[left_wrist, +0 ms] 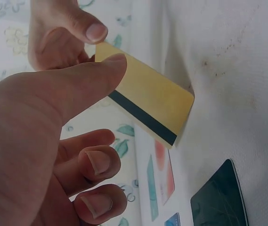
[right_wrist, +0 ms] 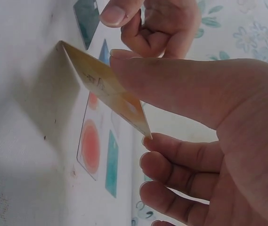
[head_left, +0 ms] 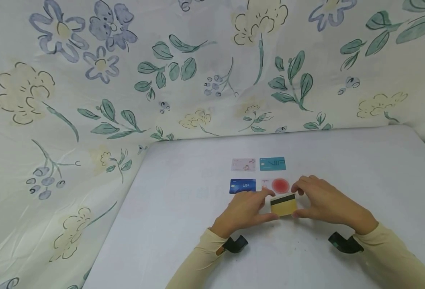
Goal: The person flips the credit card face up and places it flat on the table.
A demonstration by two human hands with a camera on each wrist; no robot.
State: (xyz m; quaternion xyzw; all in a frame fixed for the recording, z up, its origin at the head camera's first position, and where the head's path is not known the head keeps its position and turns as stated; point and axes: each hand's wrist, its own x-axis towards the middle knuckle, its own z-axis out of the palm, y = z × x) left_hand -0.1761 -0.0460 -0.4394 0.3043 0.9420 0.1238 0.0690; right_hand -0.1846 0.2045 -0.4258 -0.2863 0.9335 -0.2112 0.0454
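Observation:
A gold bank card (head_left: 284, 207) with a black stripe is tilted up off the white table (head_left: 183, 233). My right hand (head_left: 322, 200) pinches its edge between thumb and index finger, clearest in the right wrist view. My left hand (head_left: 246, 208) is at the card's other side, thumb near its lower corner. In the left wrist view, the left thumb (left_wrist: 91, 82) overlaps the gold card and the other fingers bend loosely below it. A dark card (left_wrist: 221, 197) lies beneath the left hand, hidden in the head view. Beyond the gold card lies a white card with a red circle (head_left: 280, 186).
A blue VIP card (head_left: 242, 185) is just past the left hand. Further back lie a pale pink card (head_left: 243, 164) and a teal VIP card (head_left: 272, 163). Floral cloth (head_left: 212, 108) hangs behind the table and along its left side.

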